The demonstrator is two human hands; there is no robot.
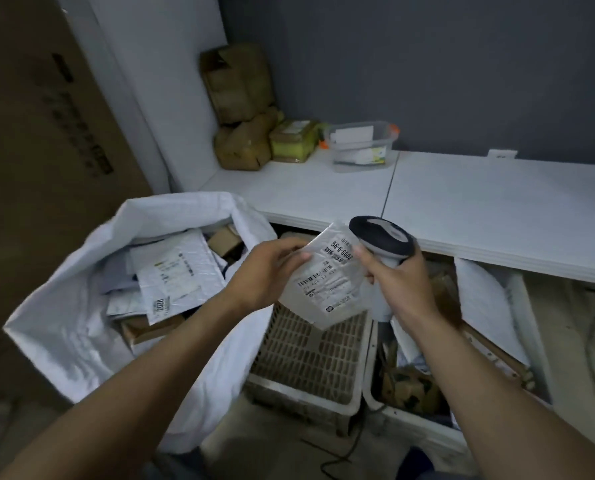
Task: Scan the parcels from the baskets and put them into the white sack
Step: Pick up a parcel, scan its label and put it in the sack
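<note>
Box: a tall cardboard box (46, 133) stands at the far left, behind the sack.
Sack: the white sack (64, 306) gapes open on the floor, just beside the baskets, with white pouches (171, 282) and small brown boxes inside.
Left hand: the left hand (264, 271) holds the parcel by its upper left edge, fingers (297, 249) curled over that corner.
Parcel: a flat pale parcel (327, 289) sits tilted between the two hands, printed label facing up, above the near basket and to the right of the sack's mouth.
Scanner: a grey and dark scanner (382, 237) has its head just beyond the parcel's upper right corner.
Right hand: the right hand (403, 282) is wrapped round the scanner's handle; its forefinger lies against the parcel's right edge.
Baskets: a beige slatted basket (354, 403) sits under the parcel; a second basket (410, 424) to its right holds brown and white parcels.
Table: a white table (496, 209) runs behind, with brown packages (240, 98) stacked in its corner and a clear tub (361, 143) beside them.
</note>
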